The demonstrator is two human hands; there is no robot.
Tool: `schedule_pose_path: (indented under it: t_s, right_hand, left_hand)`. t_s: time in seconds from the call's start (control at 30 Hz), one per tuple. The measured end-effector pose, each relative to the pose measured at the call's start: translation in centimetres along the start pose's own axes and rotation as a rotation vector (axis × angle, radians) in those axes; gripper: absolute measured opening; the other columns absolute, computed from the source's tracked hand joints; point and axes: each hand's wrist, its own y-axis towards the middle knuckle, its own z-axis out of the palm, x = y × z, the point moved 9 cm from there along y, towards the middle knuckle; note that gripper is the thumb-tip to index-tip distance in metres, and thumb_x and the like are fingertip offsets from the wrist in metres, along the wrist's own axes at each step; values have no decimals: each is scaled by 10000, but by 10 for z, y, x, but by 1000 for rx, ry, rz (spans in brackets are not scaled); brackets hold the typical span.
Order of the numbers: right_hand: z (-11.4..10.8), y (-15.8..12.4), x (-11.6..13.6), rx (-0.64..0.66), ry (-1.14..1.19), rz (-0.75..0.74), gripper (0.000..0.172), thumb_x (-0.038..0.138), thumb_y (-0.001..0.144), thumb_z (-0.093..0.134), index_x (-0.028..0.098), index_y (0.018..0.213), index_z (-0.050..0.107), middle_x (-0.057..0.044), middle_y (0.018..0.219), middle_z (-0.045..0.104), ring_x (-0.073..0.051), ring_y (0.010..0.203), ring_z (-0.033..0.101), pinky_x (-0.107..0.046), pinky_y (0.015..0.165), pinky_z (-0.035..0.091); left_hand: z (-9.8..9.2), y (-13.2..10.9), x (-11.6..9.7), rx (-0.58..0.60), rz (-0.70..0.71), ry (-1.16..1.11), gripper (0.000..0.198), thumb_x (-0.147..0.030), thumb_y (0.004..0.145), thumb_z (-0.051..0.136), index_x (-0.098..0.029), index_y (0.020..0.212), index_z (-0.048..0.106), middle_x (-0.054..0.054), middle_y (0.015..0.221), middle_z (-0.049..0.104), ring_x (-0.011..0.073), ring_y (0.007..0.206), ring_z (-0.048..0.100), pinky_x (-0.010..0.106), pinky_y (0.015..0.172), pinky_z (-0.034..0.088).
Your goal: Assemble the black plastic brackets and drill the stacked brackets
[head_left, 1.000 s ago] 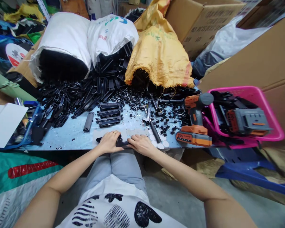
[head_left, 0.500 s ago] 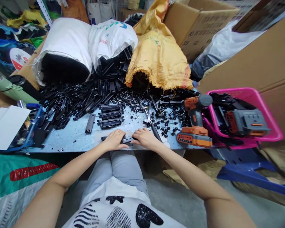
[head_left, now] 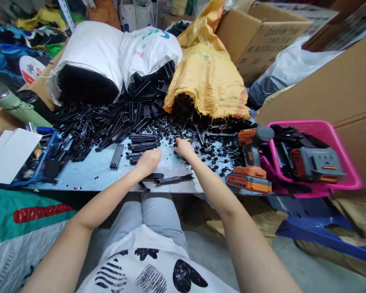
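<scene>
My left hand [head_left: 148, 159] reaches over the metal table [head_left: 91, 173] towards a short stack of long black plastic strips [head_left: 142, 144]; its fingers are curled and hidden from me. My right hand [head_left: 183, 147] is stretched into the scatter of small black screws and pins [head_left: 213, 152], fingers bent down onto them. Two long black strips [head_left: 167, 178] lie loose near the table's front edge, just behind both wrists. A single black strip [head_left: 116, 156] lies to the left.
Two white sacks [head_left: 91, 61] and a yellow sack [head_left: 205, 69] spill black parts at the back. An orange cordless drill [head_left: 250, 160] stands right, beside a pink basket [head_left: 347, 169] holding a grey battery. Cardboard boxes rise at the right; a blue tray [head_left: 42, 156] sits left.
Both hands left the black strips at the front edge and moved forward, the left towards the stack, the right into the small parts. The strips now lie free.
</scene>
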Motion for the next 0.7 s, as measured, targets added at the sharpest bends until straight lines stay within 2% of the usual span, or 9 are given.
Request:
schedule_pose_path:
  t_s: [0.07,0.1,0.17,0.23,0.3,0.37,0.5,0.6,0.7]
  right_hand:
    - [1,-6,-2,-7,42,-18,272,133,783,540,140,1048,599,-117,988,647,-230,910,590,-299,796,430]
    - [-1,-10,-1,-23,68,-38,262,138,782,537,149,1034,607,-101,997,649,-220,915,590,-296,806,432]
    - [-9,-23,6,-92,180,-89,214,154,773,539,159,969,626,-73,976,655,-196,882,595,-288,805,440]
    - [-19,-42,18,-163,393,-159,122,180,751,562,158,850,629,-53,878,660,-172,778,600,-281,752,459]
    - [-24,-63,34,-176,640,-239,71,231,737,601,160,742,603,-37,761,646,-155,680,592,-271,674,472]
    - [-24,-84,50,-132,797,-306,144,306,748,627,167,727,593,-31,723,639,-150,652,597,-267,637,484]
    - [-19,-114,69,-68,848,-386,210,385,774,640,176,782,622,-36,738,653,-155,661,618,-283,641,509]
    - [-18,-128,75,-68,799,-460,198,372,808,619,176,779,628,-43,761,650,-151,678,621,-278,648,515]
    - [-22,-138,76,-133,735,-530,180,342,844,589,177,781,625,-50,779,643,-150,701,614,-270,641,509]
  left_hand:
    - [-25,-48,40,-85,-164,-35,231,-193,938,371,-115,1020,573,118,971,619,212,886,589,325,793,442]
    - [-31,-69,54,-74,-197,-65,222,-204,937,380,-124,997,578,103,936,622,208,869,590,319,782,448]
    - [-32,-101,70,-10,-203,-108,216,-197,933,385,-139,963,591,84,891,619,199,843,587,308,769,454]
    - [-27,-117,72,71,-170,-121,227,-185,932,379,-142,938,602,78,872,613,192,830,584,300,763,456]
    - [-21,-119,67,148,-142,-81,247,-169,931,366,-135,913,611,83,859,607,191,812,583,299,751,457]
    - [-18,-114,57,227,-112,11,261,-127,915,358,-129,878,616,89,840,600,196,789,584,304,731,459]
    - [-17,-98,35,330,-3,204,233,-32,847,396,-109,843,616,104,822,596,214,790,591,318,718,462]
    - [-11,-91,27,314,44,236,183,-32,840,438,-92,844,611,113,802,603,224,773,601,327,702,462]
    - [1,-93,34,206,2,167,164,-82,877,456,-93,802,601,99,745,602,206,712,600,316,674,459]
